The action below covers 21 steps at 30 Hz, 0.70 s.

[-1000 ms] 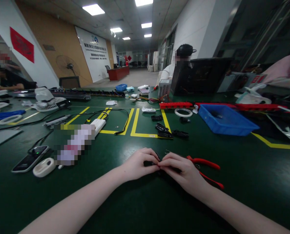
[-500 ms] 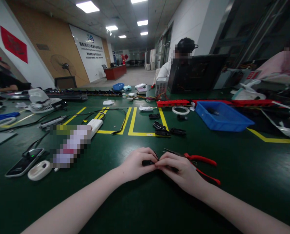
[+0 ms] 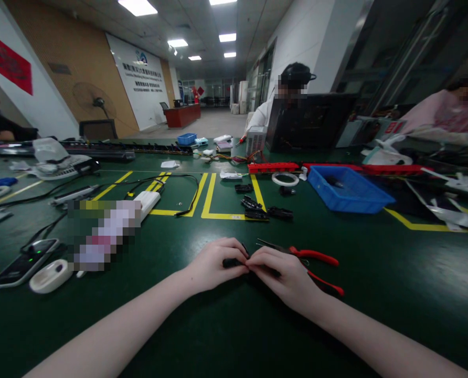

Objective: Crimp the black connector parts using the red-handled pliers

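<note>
My left hand [image 3: 218, 263] is closed around a small black part [image 3: 232, 262], most of it hidden by the fingers. Its exact kind does not show. Fingertips of my right hand [image 3: 283, 273] pinch at the same spot, meeting the left fingertips; what they grip, if anything, is hidden. Just behind and beside my right hand lie pliers with red handles [image 3: 315, 256], their thin jaws pointing left. Several black plastic pieces [image 3: 253, 203] lie farther out, around the yellow tape line.
A blue tray [image 3: 348, 197] with something dark inside stands right of the black pieces. On the left are a white power strip [image 3: 149, 202], a phone-like device [image 3: 25, 262], a white oval object [image 3: 51, 275] and dark cables. A co-worker [image 3: 293, 84] sits across the table.
The whole scene has shifted slightly left in view, as the head turned a little right. Both hands stay together around the black part with nearly the same grip.
</note>
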{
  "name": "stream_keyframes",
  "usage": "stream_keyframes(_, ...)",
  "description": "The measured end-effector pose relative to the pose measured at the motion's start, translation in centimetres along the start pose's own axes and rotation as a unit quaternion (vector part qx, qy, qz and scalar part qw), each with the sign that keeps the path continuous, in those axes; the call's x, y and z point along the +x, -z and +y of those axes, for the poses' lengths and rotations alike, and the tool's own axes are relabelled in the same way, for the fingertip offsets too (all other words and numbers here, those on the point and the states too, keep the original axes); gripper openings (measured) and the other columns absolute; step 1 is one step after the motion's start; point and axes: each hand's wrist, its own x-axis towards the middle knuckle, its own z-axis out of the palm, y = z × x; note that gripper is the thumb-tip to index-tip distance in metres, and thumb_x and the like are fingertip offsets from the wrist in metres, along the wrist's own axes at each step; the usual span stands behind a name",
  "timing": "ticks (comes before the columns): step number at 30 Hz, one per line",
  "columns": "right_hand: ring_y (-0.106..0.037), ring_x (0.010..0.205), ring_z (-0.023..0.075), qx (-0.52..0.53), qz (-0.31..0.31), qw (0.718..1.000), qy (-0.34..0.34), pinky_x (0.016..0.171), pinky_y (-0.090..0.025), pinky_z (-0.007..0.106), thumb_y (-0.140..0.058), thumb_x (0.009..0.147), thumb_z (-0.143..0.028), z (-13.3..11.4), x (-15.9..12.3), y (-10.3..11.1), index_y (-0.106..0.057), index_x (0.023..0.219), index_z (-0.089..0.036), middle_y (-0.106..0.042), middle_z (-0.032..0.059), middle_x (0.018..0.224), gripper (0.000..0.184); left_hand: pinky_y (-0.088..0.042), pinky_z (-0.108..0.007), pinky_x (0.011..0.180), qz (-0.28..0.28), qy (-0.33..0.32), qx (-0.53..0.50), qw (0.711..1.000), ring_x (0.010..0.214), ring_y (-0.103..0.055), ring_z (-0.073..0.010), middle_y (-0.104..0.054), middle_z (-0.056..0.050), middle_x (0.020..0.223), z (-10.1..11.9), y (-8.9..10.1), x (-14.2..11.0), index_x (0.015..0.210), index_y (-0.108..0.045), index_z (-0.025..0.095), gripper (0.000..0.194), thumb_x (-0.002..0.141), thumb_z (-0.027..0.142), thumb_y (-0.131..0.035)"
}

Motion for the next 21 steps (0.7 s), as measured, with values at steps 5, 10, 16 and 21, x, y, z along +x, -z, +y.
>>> stream_keyframes(5, -0.061, 0.085, 0.0143, -0.015, -0.008, 1.0, -0.006, 0.074, -0.048, 0.027, -0.053, 0.093, -0.018, 0.0, -0.11, -0.02, -0.066, 0.095, -0.021, -0.064, 0.0043, 0.094, 0.014, -0.047, -0.03, 0.088, -0.001, -0.001, 0.005, 1.0, 0.097, -0.063, -0.0166, -0.067, -0.003, 0.103, -0.02, 0.04, -0.12, 0.09, -0.07, 0.019, 0.008, 0.089, 0.025, -0.065)
stream_keyframes(10, -0.06, 0.085, 0.0139, -0.016, -0.011, 1.0, 0.003, 0.074, -0.048, 0.027, -0.05, 0.094, -0.017, 0.01, -0.17, -0.13, -0.065, 0.096, -0.021, -0.063, 0.0045, 0.095, 0.015, -0.048, -0.028, 0.087, -0.009, -0.004, 0.001, 1.0, 0.097, -0.063, -0.0161, -0.066, -0.003, 0.102, 0.09, 0.04, -0.12, 0.09, -0.07, 0.019, 0.007, 0.088, 0.024, -0.065)
stream_keyframes(16, -0.061, 0.086, 0.0143, -0.026, -0.016, 0.999, 0.007, 0.075, -0.048, 0.028, -0.051, 0.094, -0.018, -0.49, -0.01, -0.1, -0.065, 0.094, -0.021, -0.064, 0.0049, 0.096, 0.014, -0.048, -0.028, 0.085, -0.007, 0.002, 0.005, 1.0, 0.094, -0.064, -0.0164, -0.067, -0.003, 0.101, 0.53, 0.12, -0.04, 0.09, -0.07, 0.019, 0.007, 0.088, 0.023, -0.063)
stream_keyframes(21, -0.061, 0.084, 0.0151, -0.039, -0.023, 0.999, -0.01, 0.073, -0.048, 0.028, -0.05, 0.093, -0.018, -0.67, 0.03, -0.09, -0.063, 0.091, -0.021, -0.064, 0.0045, 0.093, 0.013, -0.047, -0.029, 0.085, -0.009, 0.004, 0.005, 1.0, 0.094, -0.063, -0.0162, -0.067, -0.002, 0.1, 0.46, 0.06, -0.12, 0.088, -0.069, 0.019, 0.006, 0.088, 0.024, -0.064)
